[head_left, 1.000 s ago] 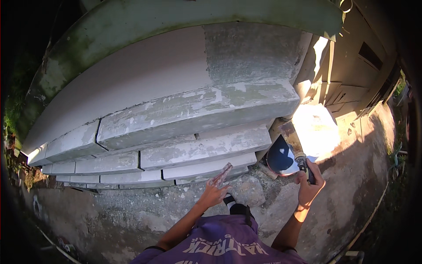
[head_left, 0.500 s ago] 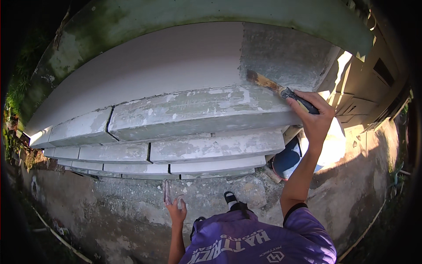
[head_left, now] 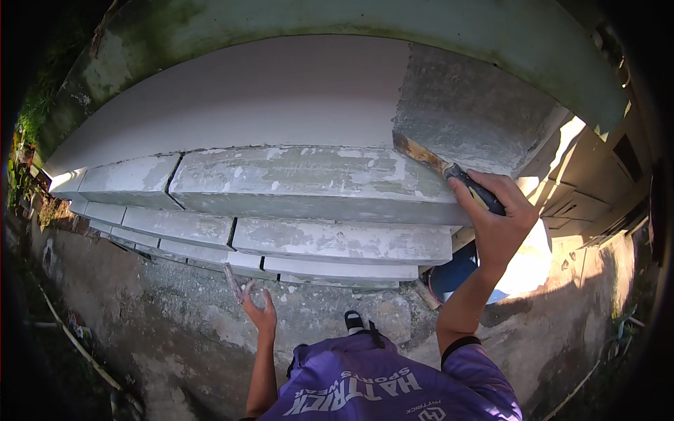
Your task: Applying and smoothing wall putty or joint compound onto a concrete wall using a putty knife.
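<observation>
My right hand (head_left: 500,214) is closed round the dark handle of a putty knife (head_left: 423,156). Its stained, brownish blade points up and left. The blade tip lies at the lower seam of the wall, where smooth white plaster (head_left: 281,91) meets a rough grey patch (head_left: 467,98). Lower down, my left hand (head_left: 261,313) holds a narrow, plaster-smeared flat tool (head_left: 232,282), seen almost edge-on, so its exact kind is unclear. Some fingers of that hand stand apart from the tool. Just below the wall runs a ledge (head_left: 302,172) blotched with white and grey.
More stepped ledges (head_left: 337,242) descend toward me, split by dark gaps. A green, stained slab edge (head_left: 337,21) curves overhead. A blue container (head_left: 449,275) and a bright white sheet or sack (head_left: 530,259) sit right of the ledges. The concrete floor (head_left: 182,330) is speckled with white.
The head view has shifted slightly. The putty knife's tip is a little lower against the wall, near the seam. My left hand and its tool have moved left and tilted.
</observation>
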Demonstrator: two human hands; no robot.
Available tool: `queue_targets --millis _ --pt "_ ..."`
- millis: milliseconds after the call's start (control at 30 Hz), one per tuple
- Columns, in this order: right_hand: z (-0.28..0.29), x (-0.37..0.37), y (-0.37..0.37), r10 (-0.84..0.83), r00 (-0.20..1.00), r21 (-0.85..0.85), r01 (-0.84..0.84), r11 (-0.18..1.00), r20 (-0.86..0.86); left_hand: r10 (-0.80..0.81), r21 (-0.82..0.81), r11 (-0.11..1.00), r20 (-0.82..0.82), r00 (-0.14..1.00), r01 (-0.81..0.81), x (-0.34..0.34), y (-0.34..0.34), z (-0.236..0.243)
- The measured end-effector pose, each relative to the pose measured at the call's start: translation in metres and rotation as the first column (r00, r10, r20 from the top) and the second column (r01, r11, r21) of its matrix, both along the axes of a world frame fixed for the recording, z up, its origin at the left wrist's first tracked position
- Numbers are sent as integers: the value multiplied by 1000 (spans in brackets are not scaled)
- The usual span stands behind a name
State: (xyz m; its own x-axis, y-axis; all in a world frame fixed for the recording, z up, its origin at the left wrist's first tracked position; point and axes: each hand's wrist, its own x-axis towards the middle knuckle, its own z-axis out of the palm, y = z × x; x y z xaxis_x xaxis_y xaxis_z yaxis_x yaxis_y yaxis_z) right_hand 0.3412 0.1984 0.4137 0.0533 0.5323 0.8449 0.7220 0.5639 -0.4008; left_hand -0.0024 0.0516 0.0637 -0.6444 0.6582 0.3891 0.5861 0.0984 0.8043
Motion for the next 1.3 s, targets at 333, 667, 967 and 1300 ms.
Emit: queue_targets --millis 333,667,967,1300 --pt "-4 5 13 7 997 -91 -14 996 -76 320 216 892 319 892 -397 -13 107 44" --pt "-2 12 15 28 1000 5 -28 1000 5 457 201 819 340 822 -538 -28 166 51" --pt "-33 38 11 25 960 -13 -30 999 -277 522 194 821 123 844 -536 -35 172 42" --pt "-152 -5 -50 92 783 240 75 968 -615 502 136 843 147 852 -521 -28 155 50"
